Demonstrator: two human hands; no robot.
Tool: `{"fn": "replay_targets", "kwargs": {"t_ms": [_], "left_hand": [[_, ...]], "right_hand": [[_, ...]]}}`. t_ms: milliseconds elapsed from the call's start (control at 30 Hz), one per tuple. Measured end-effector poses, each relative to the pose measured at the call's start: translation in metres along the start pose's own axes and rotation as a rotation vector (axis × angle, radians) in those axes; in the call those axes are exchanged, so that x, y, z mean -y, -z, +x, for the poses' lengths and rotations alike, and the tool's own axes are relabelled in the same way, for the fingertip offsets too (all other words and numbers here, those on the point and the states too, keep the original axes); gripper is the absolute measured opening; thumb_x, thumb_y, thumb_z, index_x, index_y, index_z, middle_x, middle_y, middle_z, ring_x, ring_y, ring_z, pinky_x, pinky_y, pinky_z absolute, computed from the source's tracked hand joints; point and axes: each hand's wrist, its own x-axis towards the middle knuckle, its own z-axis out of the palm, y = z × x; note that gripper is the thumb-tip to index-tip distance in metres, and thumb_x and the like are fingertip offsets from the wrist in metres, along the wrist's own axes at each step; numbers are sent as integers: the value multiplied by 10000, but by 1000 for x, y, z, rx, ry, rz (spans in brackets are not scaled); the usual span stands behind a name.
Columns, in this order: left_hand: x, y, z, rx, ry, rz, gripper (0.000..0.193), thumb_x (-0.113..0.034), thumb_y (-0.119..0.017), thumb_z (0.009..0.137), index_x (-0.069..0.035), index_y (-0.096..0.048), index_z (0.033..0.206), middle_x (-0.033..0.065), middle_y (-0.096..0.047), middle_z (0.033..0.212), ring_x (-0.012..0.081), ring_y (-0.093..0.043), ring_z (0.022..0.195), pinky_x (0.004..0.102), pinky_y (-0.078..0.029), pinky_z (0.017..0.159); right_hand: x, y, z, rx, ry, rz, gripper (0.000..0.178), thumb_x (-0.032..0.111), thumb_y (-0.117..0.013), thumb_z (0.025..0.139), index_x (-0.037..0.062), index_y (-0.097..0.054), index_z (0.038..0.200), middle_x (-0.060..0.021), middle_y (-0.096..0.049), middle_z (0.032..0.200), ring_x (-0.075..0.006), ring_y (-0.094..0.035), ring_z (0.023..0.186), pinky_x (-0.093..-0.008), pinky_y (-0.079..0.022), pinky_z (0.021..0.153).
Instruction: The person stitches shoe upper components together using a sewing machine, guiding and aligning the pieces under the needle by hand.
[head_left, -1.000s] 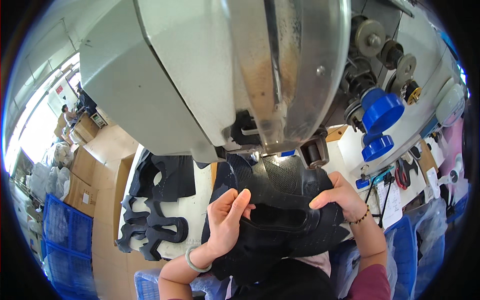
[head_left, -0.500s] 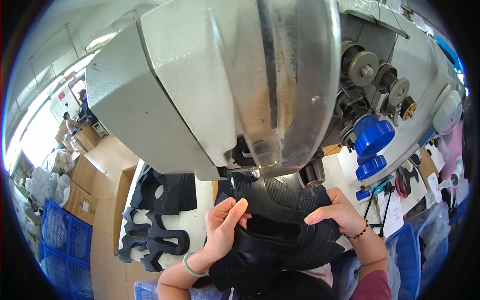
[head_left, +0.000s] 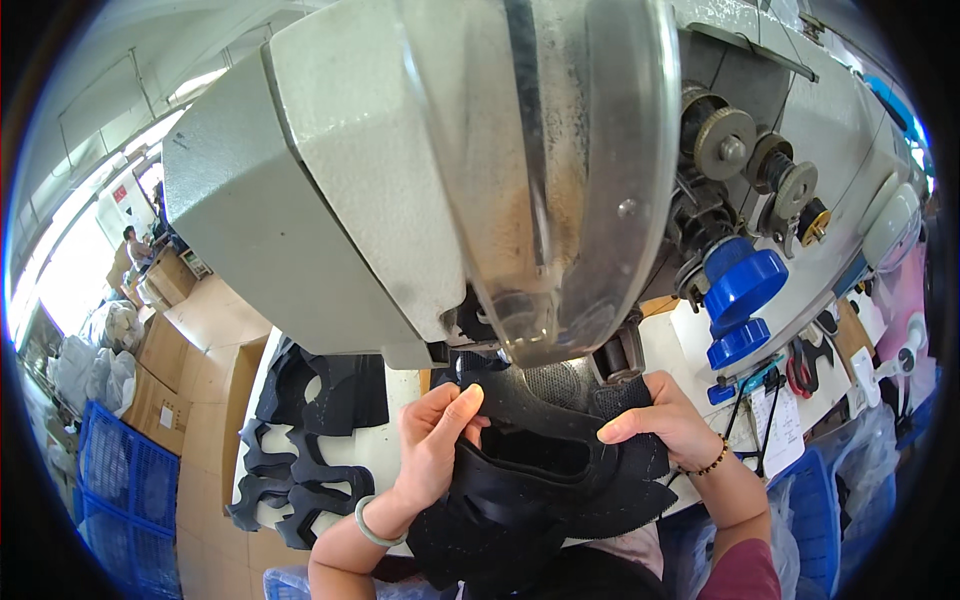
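Observation:
Both hands pinch a black fabric piece (head_left: 540, 510) with a wide oval opening. On the left of the opening, my left hand (head_left: 432, 445) has its thumb pressed against the curled fingers, the cloth between them. At the opening's right side my right hand (head_left: 668, 425) grips the cloth with its thumb on top and fingers underneath. The far part of the piece lies below the head of a grey-white sewing machine (head_left: 350, 170). A clear plastic guard (head_left: 590, 180) hides the needle area. The near edge of the cloth hangs toward my lap.
Cut black pieces (head_left: 325, 395) and curved strips (head_left: 300, 475) lie on the white table left of the machine. Blue knobs (head_left: 745, 280) stick out at right, near red-handled scissors (head_left: 800, 370). Blue crates (head_left: 130, 490) stand at far left; a person (head_left: 138, 248) sits in the background.
My hands have drawn the cloth slightly toward me and to the left, and its opening shows wider. Both keep their grip. My view has shifted a little.

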Motion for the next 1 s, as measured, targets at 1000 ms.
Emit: {"fn": "replay_targets", "kwargs": {"t_ms": [1000], "left_hand": [[-20, 10, 21, 350, -1097, 1066, 325, -335, -692, 762, -72, -685, 953, -2, -556, 635, 148, -512, 564, 254, -378, 581]], "right_hand": [[-41, -25, 10, -41, 111, 156, 312, 23, -706, 759, -24, -588, 1043, -42, -631, 973, -75, -593, 847, -222, -487, 739]]}}
